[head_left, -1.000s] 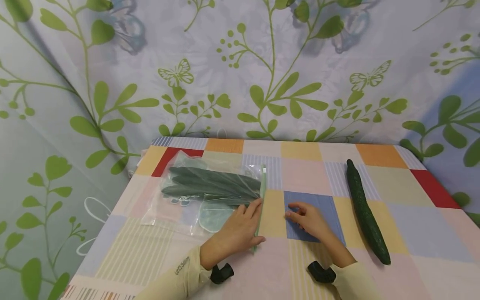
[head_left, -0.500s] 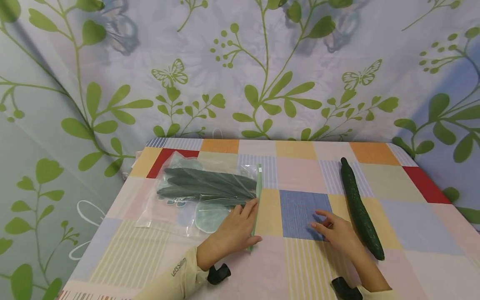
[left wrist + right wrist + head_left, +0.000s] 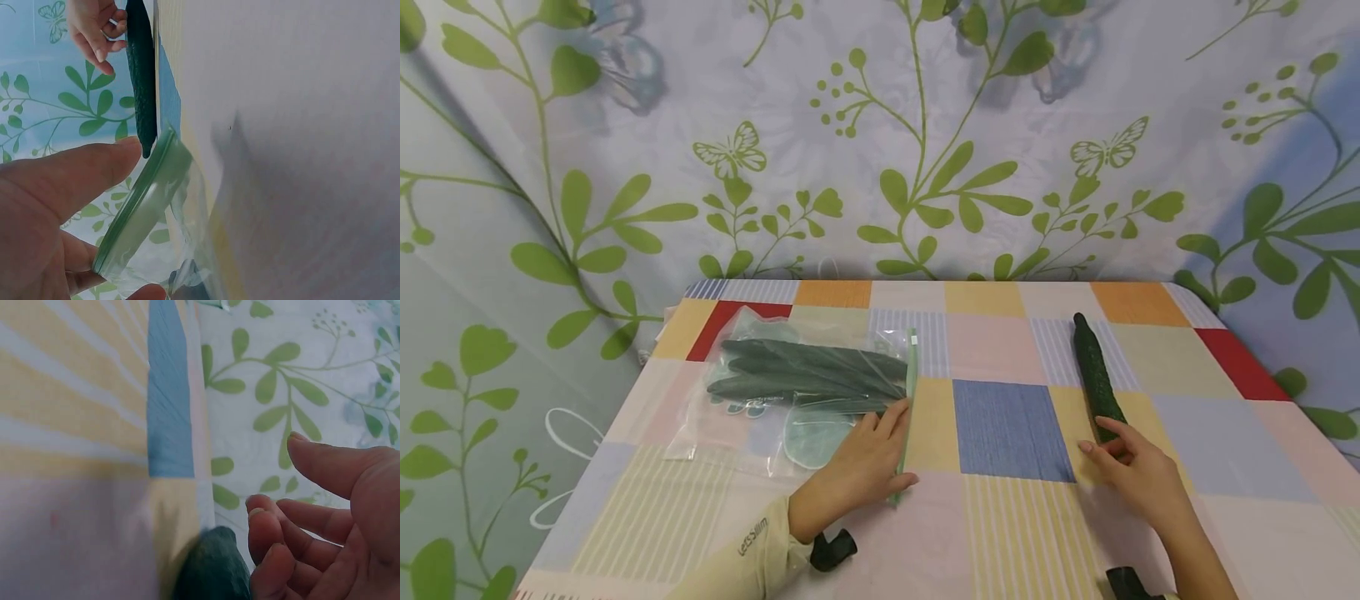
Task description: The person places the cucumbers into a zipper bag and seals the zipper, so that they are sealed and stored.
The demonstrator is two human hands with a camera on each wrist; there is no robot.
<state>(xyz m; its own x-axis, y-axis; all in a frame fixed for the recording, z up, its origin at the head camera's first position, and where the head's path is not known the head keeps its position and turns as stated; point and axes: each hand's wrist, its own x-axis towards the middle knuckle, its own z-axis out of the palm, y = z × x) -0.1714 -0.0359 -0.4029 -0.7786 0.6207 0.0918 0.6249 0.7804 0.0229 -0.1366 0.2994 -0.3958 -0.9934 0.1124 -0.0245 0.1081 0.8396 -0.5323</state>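
Note:
My left hand [image 3: 855, 468] rests on the green zip edge of a clear zip bag [image 3: 700, 437], its thumb spread toward the near end of the strip. In the left wrist view, the green zip strip [image 3: 140, 197] runs beside that hand's thumb and fingertips. Several long dark green vegetables that look like cucumbers [image 3: 805, 367] lie inside the bag. On the right, my right hand [image 3: 1146, 475] hovers over the near half of a loose cucumber [image 3: 1093, 371], partly covering it. The right wrist view shows its loosely bent fingers beside the cucumber's end [image 3: 212, 569], holding nothing.
A patchwork-print cloth [image 3: 1015, 429] covers the table. Behind its far edge hangs a leaf-and-butterfly printed curtain [image 3: 880, 167], which continues down the left side. A black wrist strap mount [image 3: 832, 550] sits below the left hand.
My right hand has moved right, from above the blue square to over the loose cucumber. The left hand has stayed on the bag's zip edge, while the head view has shifted slightly.

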